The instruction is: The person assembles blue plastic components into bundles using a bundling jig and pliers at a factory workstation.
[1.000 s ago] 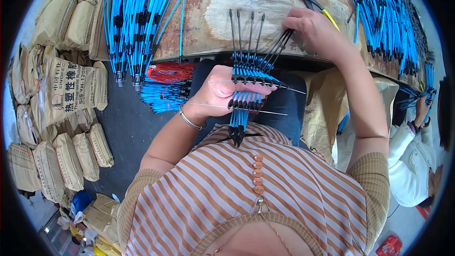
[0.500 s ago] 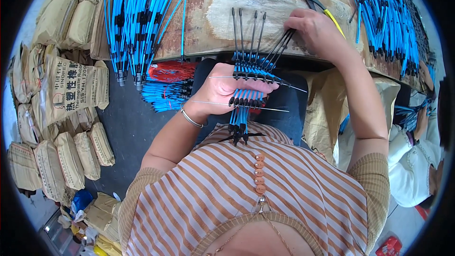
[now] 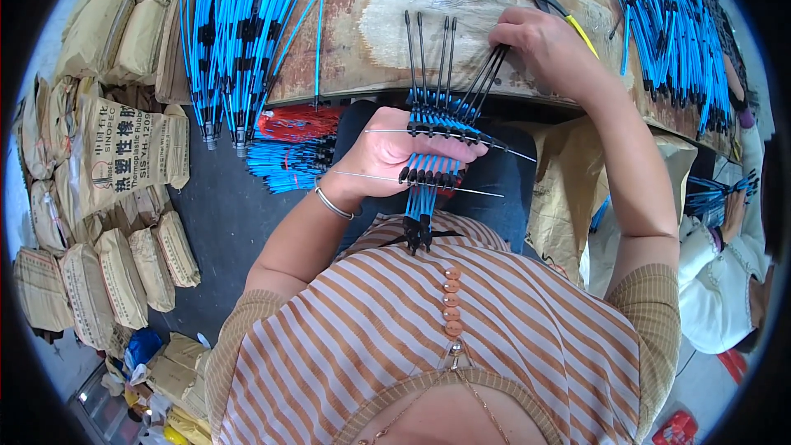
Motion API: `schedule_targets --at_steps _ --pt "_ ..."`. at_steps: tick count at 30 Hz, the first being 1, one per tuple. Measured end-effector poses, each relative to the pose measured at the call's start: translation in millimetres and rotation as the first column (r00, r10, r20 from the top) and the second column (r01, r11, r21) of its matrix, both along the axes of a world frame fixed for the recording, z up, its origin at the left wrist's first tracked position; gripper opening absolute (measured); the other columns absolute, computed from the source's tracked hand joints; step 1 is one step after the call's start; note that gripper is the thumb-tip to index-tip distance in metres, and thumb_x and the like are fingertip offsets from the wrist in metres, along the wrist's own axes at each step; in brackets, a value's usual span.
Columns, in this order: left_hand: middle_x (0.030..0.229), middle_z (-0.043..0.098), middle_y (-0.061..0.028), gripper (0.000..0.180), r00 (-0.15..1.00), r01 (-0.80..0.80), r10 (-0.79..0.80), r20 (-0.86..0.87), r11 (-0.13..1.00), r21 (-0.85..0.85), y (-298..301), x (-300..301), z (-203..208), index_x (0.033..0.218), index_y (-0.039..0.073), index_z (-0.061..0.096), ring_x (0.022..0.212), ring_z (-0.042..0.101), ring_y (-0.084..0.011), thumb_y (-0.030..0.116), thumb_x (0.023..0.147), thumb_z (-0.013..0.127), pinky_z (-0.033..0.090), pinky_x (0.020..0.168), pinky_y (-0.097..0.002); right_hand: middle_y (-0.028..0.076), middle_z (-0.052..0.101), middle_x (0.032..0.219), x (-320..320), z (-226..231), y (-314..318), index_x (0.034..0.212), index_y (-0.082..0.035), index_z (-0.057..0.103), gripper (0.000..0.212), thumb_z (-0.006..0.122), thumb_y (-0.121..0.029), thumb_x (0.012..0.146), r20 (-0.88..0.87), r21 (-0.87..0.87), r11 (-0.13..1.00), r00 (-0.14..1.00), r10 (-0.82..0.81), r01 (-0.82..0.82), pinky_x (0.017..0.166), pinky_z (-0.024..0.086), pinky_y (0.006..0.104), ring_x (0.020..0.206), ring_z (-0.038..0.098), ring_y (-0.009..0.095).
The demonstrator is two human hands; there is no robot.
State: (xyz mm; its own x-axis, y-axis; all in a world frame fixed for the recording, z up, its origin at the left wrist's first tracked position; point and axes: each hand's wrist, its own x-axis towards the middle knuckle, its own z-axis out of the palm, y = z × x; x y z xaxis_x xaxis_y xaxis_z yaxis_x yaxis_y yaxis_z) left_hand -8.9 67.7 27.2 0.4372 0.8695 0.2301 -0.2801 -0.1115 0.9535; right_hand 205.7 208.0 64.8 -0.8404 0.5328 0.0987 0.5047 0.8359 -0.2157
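Note:
My left hand (image 3: 386,148) is wrapped round a bundle of blue rods (image 3: 428,166) with black fittings, held over my lap. Two thin metal wires (image 3: 371,175) run crosswise through the rows of black fittings. At the far end the rods' thin black tips (image 3: 422,58) stand apart like a fan; their black near ends (image 3: 418,235) hang close to my striped top. My right hand (image 3: 540,41) pinches the tops of the rightmost black tips at the table's near edge. Pliers (image 3: 560,12) with a yellow handle lie on the table just beyond that hand.
The worn wooden table (image 3: 346,49) carries a pile of blue rods (image 3: 239,33) at left and another (image 3: 667,41) at right. Paper sacks (image 3: 124,148) are stacked to the left. A brown paper bag (image 3: 568,189) stands by my right knee. Another person's white sleeve (image 3: 725,288) shows at right.
The bundle's near ends have drawn together and shifted slightly. My right hand has moved a little left and up with the black tips. At right, the other person's hands have moved.

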Motion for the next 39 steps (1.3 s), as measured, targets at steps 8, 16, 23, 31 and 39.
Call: schedule_targets --at_steps 8,16,23,31,39 --pt "0.094 0.066 -0.0140 0.023 0.999 -0.030 0.028 0.015 0.981 0.193 3 0 1 0.094 0.002 0.067 0.088 0.065 -0.0222 0.012 0.074 0.069 0.050 0.080 -0.0288 0.012 0.057 0.087 -5 -3 8 0.088 -0.003 0.061 0.021 0.052 0.004 0.070 -0.010 -0.003 0.999 0.999 0.048 -0.048 0.072 0.047 0.0382 0.083 0.057 0.032" --pt "0.094 0.066 -0.0146 0.020 0.999 -0.043 0.041 0.012 0.984 0.172 3 -2 2 0.093 0.001 0.067 0.089 0.065 -0.0232 0.010 0.075 0.067 0.050 0.081 -0.0304 0.012 0.058 0.088 -7 -4 9 0.088 -0.003 0.060 0.020 0.051 0.003 0.071 -0.002 0.014 0.998 0.998 0.062 -0.062 0.072 0.047 0.0381 0.082 0.057 0.032" --pt "0.095 0.064 -0.0235 0.036 0.998 0.060 -0.059 -0.013 0.990 0.128 8 -8 9 0.092 -0.007 0.065 0.093 0.063 -0.0300 0.025 0.074 0.065 0.046 0.088 -0.0383 0.011 0.058 0.088 -9 -6 12 0.089 -0.003 0.059 0.020 0.051 0.003 0.072 -0.035 0.020 0.994 0.994 0.107 -0.106 0.073 0.047 0.0376 0.083 0.057 0.032" --pt "0.093 0.065 -0.0190 0.020 0.999 -0.039 0.042 -0.017 0.988 0.149 5 -7 1 0.086 -0.003 0.066 0.091 0.064 -0.0263 -0.013 0.070 0.060 0.049 0.085 -0.0327 0.012 0.058 0.088 -10 -6 11 0.089 -0.002 0.059 0.020 0.051 0.003 0.072 -0.050 0.011 0.995 0.994 0.096 -0.096 0.073 0.046 0.0373 0.084 0.057 0.032" --pt "0.094 0.066 -0.0177 0.020 1.000 -0.027 0.028 -0.011 0.995 0.096 5 -6 -8 0.092 -0.003 0.065 0.091 0.065 -0.0248 0.004 0.073 0.062 0.049 0.085 -0.0332 0.012 0.057 0.088 -8 -8 14 0.090 -0.002 0.059 0.020 0.051 0.003 0.073 -0.045 -0.018 0.996 0.996 0.083 -0.084 0.073 0.046 0.0377 0.084 0.056 0.032"
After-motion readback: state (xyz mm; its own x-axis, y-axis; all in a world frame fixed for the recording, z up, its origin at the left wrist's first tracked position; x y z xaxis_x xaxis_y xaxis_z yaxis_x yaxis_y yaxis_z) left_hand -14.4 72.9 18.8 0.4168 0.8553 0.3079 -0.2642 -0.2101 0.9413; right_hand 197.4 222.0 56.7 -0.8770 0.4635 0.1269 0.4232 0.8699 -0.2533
